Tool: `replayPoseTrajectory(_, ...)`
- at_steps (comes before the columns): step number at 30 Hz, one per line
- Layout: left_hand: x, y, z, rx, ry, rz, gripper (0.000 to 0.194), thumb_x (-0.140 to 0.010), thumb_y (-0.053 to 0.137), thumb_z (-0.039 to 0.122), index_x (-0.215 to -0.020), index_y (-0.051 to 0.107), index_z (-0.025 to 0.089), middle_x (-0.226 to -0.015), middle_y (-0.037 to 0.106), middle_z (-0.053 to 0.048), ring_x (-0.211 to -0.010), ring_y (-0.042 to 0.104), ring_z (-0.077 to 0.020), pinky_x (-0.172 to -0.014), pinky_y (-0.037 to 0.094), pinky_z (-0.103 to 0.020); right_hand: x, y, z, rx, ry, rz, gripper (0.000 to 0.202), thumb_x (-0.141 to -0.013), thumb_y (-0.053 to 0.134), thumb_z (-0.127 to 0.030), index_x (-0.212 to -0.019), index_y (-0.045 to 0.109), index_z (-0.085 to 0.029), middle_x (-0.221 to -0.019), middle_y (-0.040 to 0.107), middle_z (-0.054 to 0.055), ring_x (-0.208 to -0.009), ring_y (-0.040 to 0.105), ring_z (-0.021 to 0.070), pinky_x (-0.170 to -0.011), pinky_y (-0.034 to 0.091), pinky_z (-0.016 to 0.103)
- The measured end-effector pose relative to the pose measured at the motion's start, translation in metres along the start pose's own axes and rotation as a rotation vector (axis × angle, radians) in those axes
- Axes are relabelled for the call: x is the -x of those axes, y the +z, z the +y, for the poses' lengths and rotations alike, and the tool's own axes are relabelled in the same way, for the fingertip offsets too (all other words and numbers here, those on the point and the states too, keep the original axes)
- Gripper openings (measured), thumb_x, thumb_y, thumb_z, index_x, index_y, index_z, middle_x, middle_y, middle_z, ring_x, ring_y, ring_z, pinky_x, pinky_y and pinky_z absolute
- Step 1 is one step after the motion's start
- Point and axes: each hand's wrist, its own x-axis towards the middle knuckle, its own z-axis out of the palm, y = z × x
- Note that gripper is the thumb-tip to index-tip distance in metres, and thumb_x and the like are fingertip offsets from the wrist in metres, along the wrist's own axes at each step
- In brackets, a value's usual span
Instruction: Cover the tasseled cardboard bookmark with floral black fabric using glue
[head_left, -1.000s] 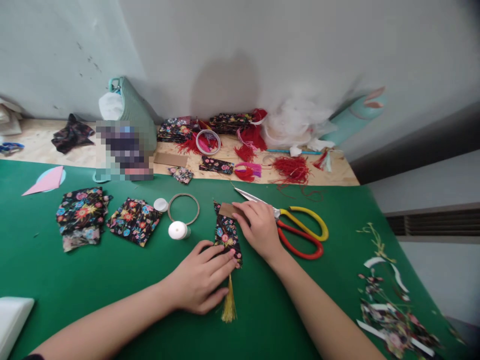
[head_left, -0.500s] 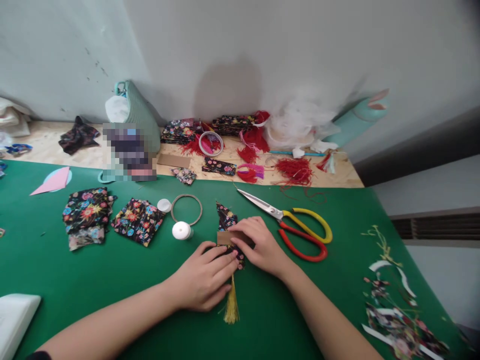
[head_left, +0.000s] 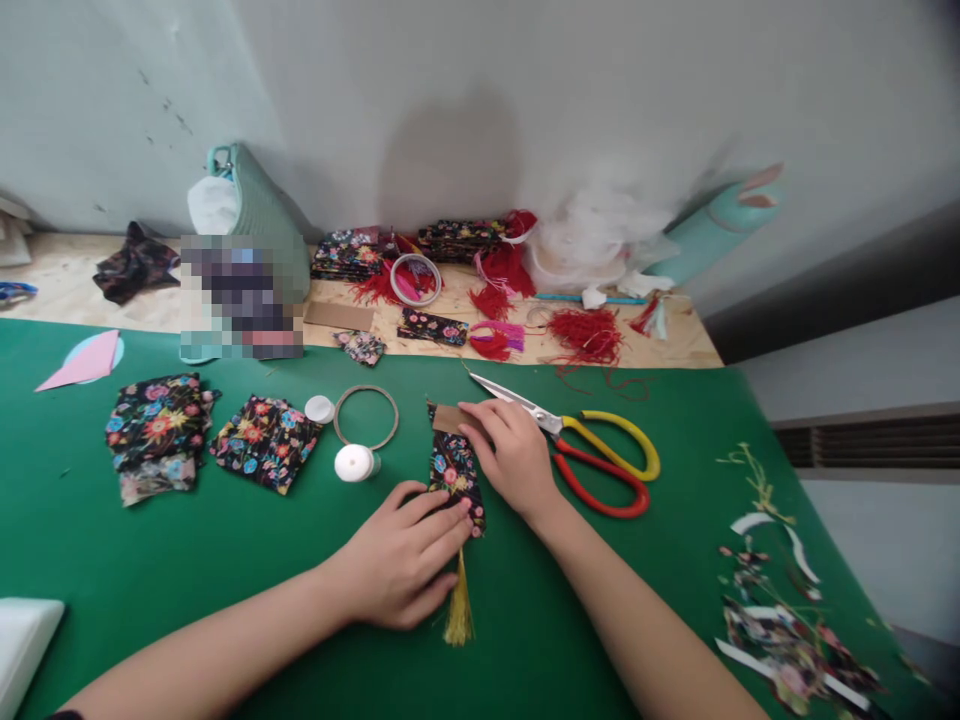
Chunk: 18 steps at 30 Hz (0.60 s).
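My left hand (head_left: 409, 555) lies on the lower part of a black floral fabric strip (head_left: 453, 462), fingers stretched out and pressing it to the green mat. A gold tassel (head_left: 459, 606) hangs out below the fabric, beside my left thumb. My right hand (head_left: 517, 455) grips a brown cardboard strip (head_left: 447, 419) between thumb and fingers, and the cardboard rests across the upper end of the fabric. Part of the cardboard is hidden by the right fingers. Scissors (head_left: 600, 440) with yellow and red handles lie right beside my right hand.
Left of the hands are a white-topped bottle (head_left: 354, 463), a round white cap (head_left: 319, 409), a ring (head_left: 366, 388) and floral fabric pieces (head_left: 266, 445). Red tassels (head_left: 585, 335) lie along the wooden back strip. Fabric scraps (head_left: 780, 635) are at the right edge.
My right hand has slid the cardboard strip up along the fabric, away from my left hand, uncovering more of the floral pattern. My left hand stays on the fabric's lower end.
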Motion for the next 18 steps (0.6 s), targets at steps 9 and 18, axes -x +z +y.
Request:
replayPoseTrajectory(9, -0.0007, -0.0008, -0.0005, 0.057, -0.032, 0.003, 0.048, -0.086, 0.045, 0.031, -0.13, 0.044, 0.013, -0.129, 0.055, -0.012, -0.117, 0.048, -0.0284, -0.098, 0.035, -0.048, -0.0027, 0.0034, -0.0005, 0.092, -0.002, 0.077, 0.021, -0.091, 0.045, -0.024, -0.104, 0.061, -0.019, -0.091, 0.064, 0.009, -0.083, 0.057, 0.0234, -0.074, 0.047, 0.037)
replayPoseTrajectory(18, -0.0007, -0.0005, -0.0011, 0.055, -0.021, 0.004, 0.048, -0.086, 0.044, 0.031, -0.131, 0.043, 0.013, -0.131, 0.053, -0.011, -0.117, 0.047, -0.0288, -0.099, 0.033, -0.047, 0.0029, 0.0008, -0.0057, -0.038, -0.05, 0.137, 0.018, -0.09, 0.044, -0.016, -0.1, 0.058, -0.018, -0.09, 0.064, 0.01, -0.085, 0.057, 0.022, -0.077, 0.047, 0.036)
